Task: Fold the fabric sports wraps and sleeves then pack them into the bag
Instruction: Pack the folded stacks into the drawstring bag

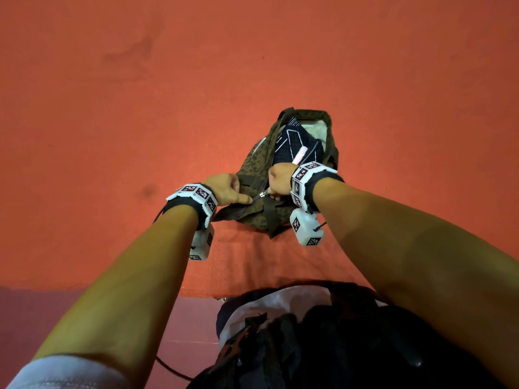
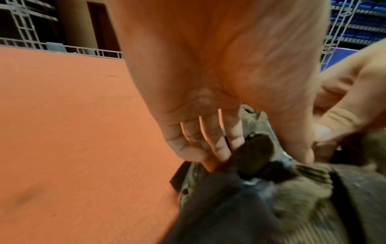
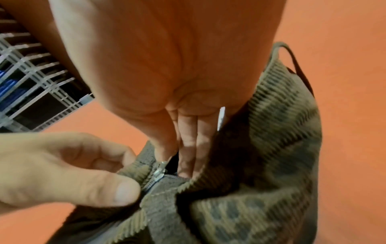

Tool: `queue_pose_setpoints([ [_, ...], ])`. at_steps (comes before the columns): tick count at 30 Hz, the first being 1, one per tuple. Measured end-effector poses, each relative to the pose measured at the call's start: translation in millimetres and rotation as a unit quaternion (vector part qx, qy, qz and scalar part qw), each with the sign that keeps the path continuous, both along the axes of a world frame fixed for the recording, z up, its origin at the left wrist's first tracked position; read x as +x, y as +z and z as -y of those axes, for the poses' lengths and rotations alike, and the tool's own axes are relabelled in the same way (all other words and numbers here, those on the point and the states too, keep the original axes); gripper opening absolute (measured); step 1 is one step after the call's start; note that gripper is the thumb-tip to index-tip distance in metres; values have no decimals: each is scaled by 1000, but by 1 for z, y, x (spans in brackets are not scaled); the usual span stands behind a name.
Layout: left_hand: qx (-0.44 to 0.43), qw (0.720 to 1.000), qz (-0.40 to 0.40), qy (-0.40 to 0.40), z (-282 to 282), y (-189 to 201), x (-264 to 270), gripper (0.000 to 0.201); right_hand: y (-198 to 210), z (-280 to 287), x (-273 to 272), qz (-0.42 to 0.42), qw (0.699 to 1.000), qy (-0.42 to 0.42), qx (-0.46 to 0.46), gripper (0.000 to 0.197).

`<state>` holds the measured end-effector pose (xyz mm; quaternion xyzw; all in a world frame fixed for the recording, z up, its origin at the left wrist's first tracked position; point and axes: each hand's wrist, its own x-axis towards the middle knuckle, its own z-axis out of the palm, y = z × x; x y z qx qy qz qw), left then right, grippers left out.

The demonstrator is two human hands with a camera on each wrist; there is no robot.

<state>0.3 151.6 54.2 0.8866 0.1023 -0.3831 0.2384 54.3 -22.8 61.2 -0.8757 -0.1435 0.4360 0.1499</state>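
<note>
An olive-brown spotted corduroy bag (image 1: 252,164) lies on the orange mat, its mouth open at the far end. Inside it shows folded dark navy fabric with white lines (image 1: 293,141) and a pale pink item (image 1: 300,154). At the bag's near end, my left hand (image 1: 242,196) pinches the bag's fabric (image 3: 133,171) beside the zipper, thumb on top. My right hand (image 1: 273,195) pinches the metal zipper pull (image 3: 159,170) between thumb and fingers. In the left wrist view my left fingers (image 2: 200,145) curl onto the bag's dark edge (image 2: 254,148).
The orange mat (image 1: 140,136) spreads wide on all sides of the bag. Its near edge meets a darker floor strip (image 1: 56,313). A dark pack with straps (image 1: 323,346) hangs at my chest. Grey railings (image 2: 27,33) stand far off.
</note>
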Motion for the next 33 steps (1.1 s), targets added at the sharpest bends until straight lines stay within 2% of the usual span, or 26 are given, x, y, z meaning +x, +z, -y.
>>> queue_pose_setpoints([
  [4, -16, 999, 1, -44, 14, -6, 0, 41, 9, 2, -10, -33, 998, -41, 43, 8],
  [9, -29, 999, 25, -29, 16, -4, -4, 50, 6, 1, -15, -55, 991, -90, 84, 13],
  [13, -35, 999, 38, -16, 17, 1, -5, 53, -1, -4, -18, -9, 991, -107, 82, 27],
  [18, -13, 1000, 19, -18, 19, -6, -8, 43, -3, 1, -17, 55, 992, -101, 47, 33],
  [21, -16, 999, 0, -32, 20, -11, -10, 27, -5, 10, -13, 85, 991, -99, 33, 30],
  [30, 1, 998, -61, -23, 17, -17, -16, 34, 4, 26, 1, 139, 983, -122, -12, 11],
  [33, 19, 997, -71, -20, 16, -15, -13, 40, 7, 28, 4, 152, 979, -134, -15, 17],
])
